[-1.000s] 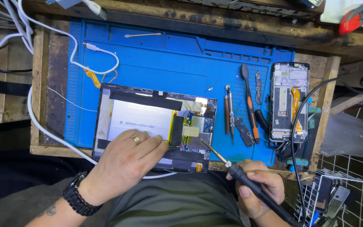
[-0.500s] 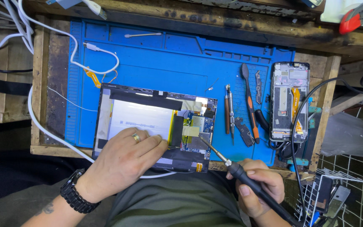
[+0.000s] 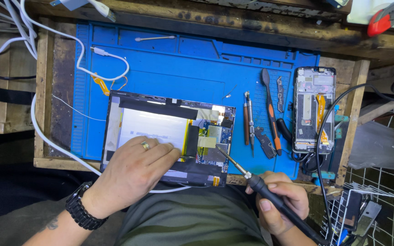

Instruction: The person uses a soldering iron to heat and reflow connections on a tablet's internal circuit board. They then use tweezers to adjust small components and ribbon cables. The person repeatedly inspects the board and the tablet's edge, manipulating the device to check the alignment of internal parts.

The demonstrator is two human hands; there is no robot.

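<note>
While left hand [image 3: 133, 171] steadies opened tablet [image 3: 169, 136], right hand [image 3: 281, 200] grips soldering iron [image 3: 261, 187]

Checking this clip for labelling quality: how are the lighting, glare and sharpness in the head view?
Head view: bright, even light from above on the blue mat; white glare on the opened tablet battery; left hand and soldering iron sharp; dark bench edges; slight wide-angle bending near corners.

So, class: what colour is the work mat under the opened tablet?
Blue. The work mat shows plainly in the head view, under the opened tablet.
</note>
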